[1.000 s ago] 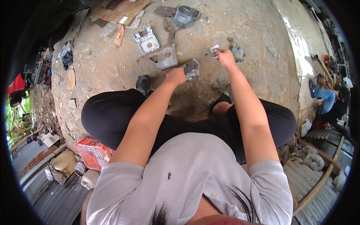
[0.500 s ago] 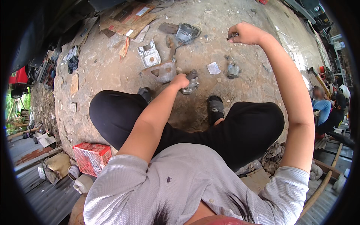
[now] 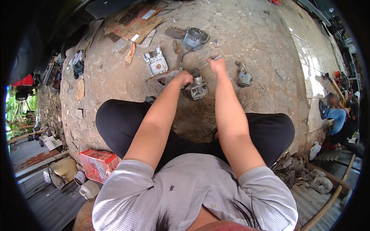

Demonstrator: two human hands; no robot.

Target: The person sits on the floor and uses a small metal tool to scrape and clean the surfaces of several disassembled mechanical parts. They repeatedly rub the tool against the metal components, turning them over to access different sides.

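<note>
On the ground between my knees stands a small silvery cast-metal part (image 3: 198,91) with a dark round upper end. My left hand (image 3: 185,78) is closed at its upper left side, with the fingertips partly hidden. Just above and to the right, my right hand (image 3: 217,65) grips a slim screwdriver-like tool (image 3: 218,57). The tool's thin shaft slants down-left toward the part's dark end; whether they touch, I cannot tell. A flat metal plate with cut-out holes (image 3: 157,79) lies partly behind my left hand. Beyond it rests a pale cast-metal bracket (image 3: 155,61).
A ribbed alternator-like unit (image 3: 194,38) lies farther off, and a small cylindrical metal unit (image 3: 244,78) sits to the right. Torn cardboard (image 3: 135,27) is at the far left. A red crate (image 3: 99,164) and a white jug (image 3: 89,189) stand near left. Another person (image 3: 336,115) sits far right.
My right hand has swung in from the far right to beside the metal part, bringing the tool with it. My left hand stays at the part, which now appears slightly lower and further right.
</note>
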